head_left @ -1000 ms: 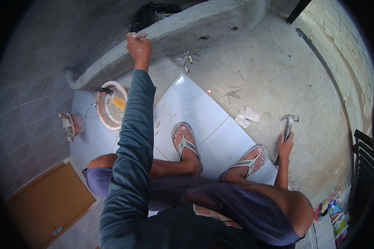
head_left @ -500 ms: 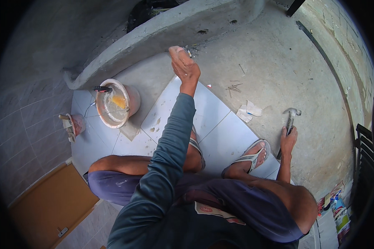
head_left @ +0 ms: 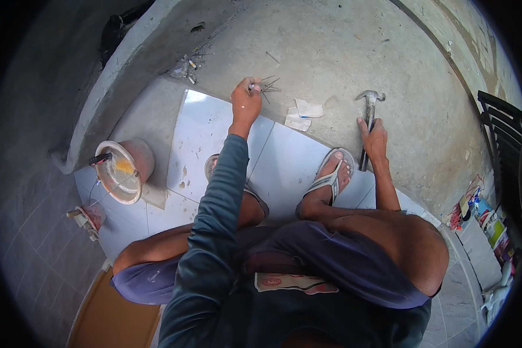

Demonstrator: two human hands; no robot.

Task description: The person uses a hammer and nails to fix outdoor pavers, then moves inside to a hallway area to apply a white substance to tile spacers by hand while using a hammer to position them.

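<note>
My left hand is above the concrete floor, just past the edge of the white tiles, with its fingers bent and drawn together. A small pale bit shows at the fingertips, too small to name. Right beside the fingers lies a loose pile of thin nails; whether the fingers touch them I cannot tell. At the right, my right hand is closed round the handle of a claw hammer. The hammer's metal head points away from me, over the bare concrete.
Torn white paper pieces lie between my hands. On the left stand a bucket of greyish water with an orange sponge and a smaller reddish pail. A low curved cement wall bounds the far left; black slatted metal stands right.
My left hand has come down to the nails; before, it was up near the curved wall. My right hand keeps its hold on the hammer. The whole view has shifted.
</note>
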